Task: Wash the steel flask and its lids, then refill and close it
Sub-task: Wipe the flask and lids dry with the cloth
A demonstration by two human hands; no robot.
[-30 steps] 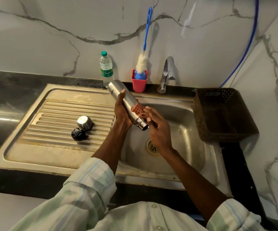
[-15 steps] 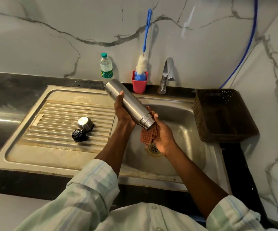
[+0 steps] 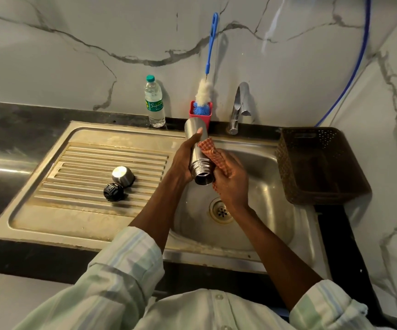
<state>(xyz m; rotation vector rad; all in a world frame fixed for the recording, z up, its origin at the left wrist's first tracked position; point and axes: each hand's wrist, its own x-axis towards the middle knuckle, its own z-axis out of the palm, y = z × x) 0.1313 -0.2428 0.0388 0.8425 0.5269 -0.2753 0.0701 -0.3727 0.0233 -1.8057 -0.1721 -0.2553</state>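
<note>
Over the sink basin (image 3: pixel 271 210), your left hand (image 3: pixel 183 160) grips the steel flask (image 3: pixel 196 148), mouth toward you; your right hand (image 3: pixel 230 182) holds a checked cloth (image 3: pixel 213 151) against it.

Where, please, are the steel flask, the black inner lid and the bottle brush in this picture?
steel flask (image 3: pixel 196 148): head view, on its bare side wall.
black inner lid (image 3: pixel 113 192): head view, on its top face.
bottle brush (image 3: pixel 203 91): head view, on its white bristles.
</note>
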